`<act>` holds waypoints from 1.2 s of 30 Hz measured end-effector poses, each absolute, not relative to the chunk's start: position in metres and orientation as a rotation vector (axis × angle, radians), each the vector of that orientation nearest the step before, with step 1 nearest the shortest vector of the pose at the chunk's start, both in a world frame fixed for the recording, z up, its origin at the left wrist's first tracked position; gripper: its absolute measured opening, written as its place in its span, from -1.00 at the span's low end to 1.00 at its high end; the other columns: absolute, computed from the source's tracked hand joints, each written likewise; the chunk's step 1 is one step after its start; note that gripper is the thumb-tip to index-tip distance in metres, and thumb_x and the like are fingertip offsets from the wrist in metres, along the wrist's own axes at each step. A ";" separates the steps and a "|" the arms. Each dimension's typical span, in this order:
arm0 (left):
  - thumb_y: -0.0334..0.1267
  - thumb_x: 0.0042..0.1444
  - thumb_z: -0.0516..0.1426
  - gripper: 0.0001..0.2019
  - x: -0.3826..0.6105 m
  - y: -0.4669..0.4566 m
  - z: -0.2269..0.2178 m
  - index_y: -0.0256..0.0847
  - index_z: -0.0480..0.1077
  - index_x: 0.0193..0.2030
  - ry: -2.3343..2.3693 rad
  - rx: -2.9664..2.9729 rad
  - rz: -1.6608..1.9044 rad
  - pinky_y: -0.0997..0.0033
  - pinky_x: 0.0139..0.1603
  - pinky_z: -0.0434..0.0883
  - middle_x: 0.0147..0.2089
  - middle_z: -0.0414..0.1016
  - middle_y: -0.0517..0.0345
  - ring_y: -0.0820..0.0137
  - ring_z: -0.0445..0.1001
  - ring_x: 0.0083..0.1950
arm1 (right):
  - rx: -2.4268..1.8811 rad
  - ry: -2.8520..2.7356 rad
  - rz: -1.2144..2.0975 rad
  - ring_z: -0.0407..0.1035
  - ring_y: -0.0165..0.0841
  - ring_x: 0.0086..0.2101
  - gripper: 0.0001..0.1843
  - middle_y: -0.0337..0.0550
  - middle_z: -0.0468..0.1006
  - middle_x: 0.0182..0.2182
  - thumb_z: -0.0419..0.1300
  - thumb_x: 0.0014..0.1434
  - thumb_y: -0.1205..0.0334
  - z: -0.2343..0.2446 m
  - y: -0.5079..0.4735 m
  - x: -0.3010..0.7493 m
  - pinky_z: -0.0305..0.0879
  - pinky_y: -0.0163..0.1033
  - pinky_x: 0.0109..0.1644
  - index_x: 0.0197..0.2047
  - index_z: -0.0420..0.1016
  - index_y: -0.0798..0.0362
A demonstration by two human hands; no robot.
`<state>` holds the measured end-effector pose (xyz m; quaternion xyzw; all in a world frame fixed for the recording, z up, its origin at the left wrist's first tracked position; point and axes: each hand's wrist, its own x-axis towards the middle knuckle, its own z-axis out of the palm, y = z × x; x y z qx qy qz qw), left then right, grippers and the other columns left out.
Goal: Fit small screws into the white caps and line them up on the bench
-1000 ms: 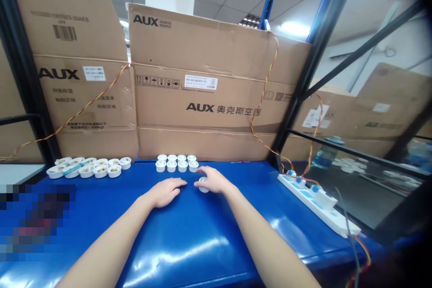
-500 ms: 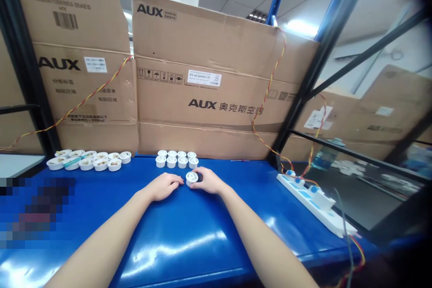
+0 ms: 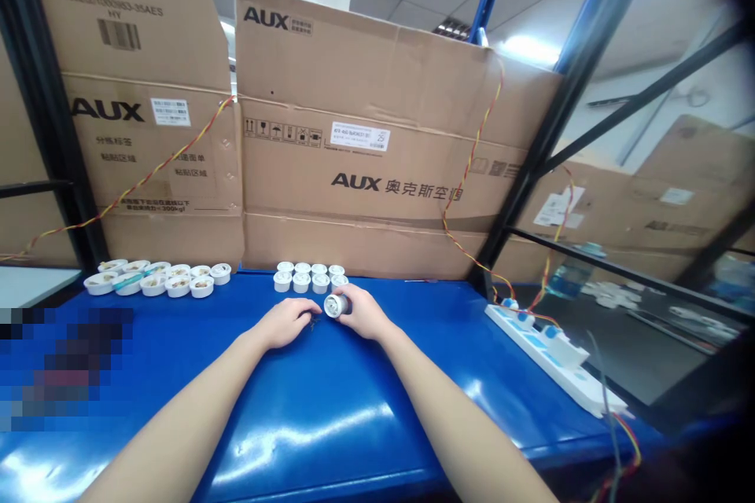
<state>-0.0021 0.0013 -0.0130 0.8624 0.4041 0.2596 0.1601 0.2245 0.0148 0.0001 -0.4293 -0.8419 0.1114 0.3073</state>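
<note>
My right hand (image 3: 361, 313) grips a small round white cup (image 3: 334, 306) by its right side. The cup is tipped so that its open face turns toward me and to the left; what is inside is too small to make out. My left hand (image 3: 287, 323) rests on the blue tabletop just left of the cup, fingers curved and a little apart, holding nothing that I can see. Below its fingertips lies a small scatter of dark bits (image 3: 314, 322), too tiny to name. Behind my hands stand two short rows of similar white cups (image 3: 301, 283).
More white cups (image 3: 178, 287) with brownish contents stand at the back left, a teal strip-like thing (image 3: 128, 280) across some. Large cardboard sheets (image 3: 377, 173) wall off the back. A white power strip (image 3: 548, 357) with plugs and wires lies along the right edge.
My right hand has tipped the cup over toward the left and me. Small dark bits now show on the table beside my left fingertips.
</note>
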 end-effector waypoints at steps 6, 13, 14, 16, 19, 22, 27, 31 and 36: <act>-0.38 0.13 -0.04 -0.68 -0.007 0.007 -0.018 -0.10 0.45 -0.07 1.309 2.483 0.784 0.33 0.10 0.35 0.03 0.50 0.17 0.29 0.43 0.05 | -1.149 -2.244 0.074 0.30 -0.29 -0.05 -0.53 -0.16 0.39 -0.02 0.13 -0.07 0.49 0.006 0.012 0.223 0.20 -0.28 0.00 -0.06 0.38 -0.04; -0.34 0.15 -0.02 -0.60 -0.007 0.009 -0.024 -0.10 0.36 0.13 1.215 2.563 0.672 0.26 0.25 0.24 0.19 0.39 0.15 0.27 0.35 0.19 | -1.137 -2.430 -0.006 0.32 -0.31 -0.09 -0.59 -0.21 0.43 -0.04 0.09 -0.03 0.50 0.006 0.012 0.219 0.19 -0.34 -0.08 -0.11 0.39 -0.06; -0.32 0.16 -0.01 -0.58 -0.007 0.009 -0.024 -0.10 0.33 0.16 1.206 2.566 0.657 0.26 0.26 0.23 0.22 0.37 0.15 0.27 0.33 0.20 | -1.146 -2.406 -0.001 0.32 -0.31 -0.09 -0.60 -0.21 0.43 -0.05 0.10 -0.03 0.49 0.006 0.012 0.219 0.19 -0.34 -0.08 -0.11 0.39 -0.05; -0.29 0.19 -0.02 -0.56 -0.007 0.008 -0.024 -0.09 0.28 0.21 1.210 2.565 0.626 0.24 0.27 0.22 0.25 0.32 0.14 0.26 0.30 0.24 | -1.172 -2.325 0.027 0.33 -0.30 -0.09 -0.60 -0.21 0.45 -0.06 0.15 -0.05 0.44 0.007 0.012 0.221 0.20 -0.33 -0.07 -0.10 0.37 -0.05; -0.22 0.23 -0.03 -0.55 -0.006 0.007 -0.022 -0.09 0.23 0.26 1.196 2.576 0.570 0.21 0.32 0.16 0.30 0.26 0.16 0.25 0.22 0.30 | -1.284 -2.146 0.118 0.37 -0.28 -0.14 -0.60 -0.19 0.50 -0.11 0.25 -0.01 0.25 0.005 0.017 0.226 0.21 -0.30 -0.09 -0.06 0.34 -0.06; -0.08 0.28 -0.07 -0.55 -0.003 0.004 -0.019 -0.06 0.22 0.27 1.129 2.615 0.486 0.16 0.36 0.08 0.33 0.20 0.15 0.23 0.14 0.35 | -1.473 -1.962 0.199 0.40 -0.26 -0.18 -0.54 -0.16 0.52 -0.15 0.24 0.04 -0.02 -0.002 0.027 0.236 0.23 -0.27 -0.15 -0.02 0.31 -0.06; 0.06 0.28 -0.11 -0.52 -0.001 0.000 -0.017 -0.03 0.27 0.23 1.113 2.635 0.418 0.17 0.34 0.10 0.31 0.25 0.16 0.22 0.18 0.33 | -1.859 -1.899 0.124 0.34 -0.13 -0.06 -0.53 0.00 0.52 -0.15 0.16 0.10 -0.07 -0.017 0.043 0.253 0.21 -0.18 -0.08 0.00 0.35 0.02; 0.04 0.28 -0.10 -0.56 -0.001 -0.002 -0.015 -0.01 0.29 0.20 1.104 2.616 0.476 0.24 0.28 0.19 0.27 0.31 0.19 0.25 0.25 0.28 | -2.031 -1.985 0.125 0.27 -0.04 0.02 -0.51 0.07 0.47 -0.01 0.09 0.13 -0.10 -0.019 0.045 0.256 0.20 -0.11 -0.03 0.00 0.38 0.07; 0.04 0.27 -0.07 -0.51 0.000 -0.004 -0.011 -0.03 0.19 0.28 1.072 2.612 0.482 0.22 0.31 0.15 0.32 0.24 0.16 0.25 0.20 0.31 | -2.119 -1.859 0.045 0.34 -0.07 -0.06 -0.44 0.12 0.47 -0.03 0.17 0.06 -0.12 -0.003 0.038 0.252 0.22 -0.17 -0.14 0.00 0.39 0.10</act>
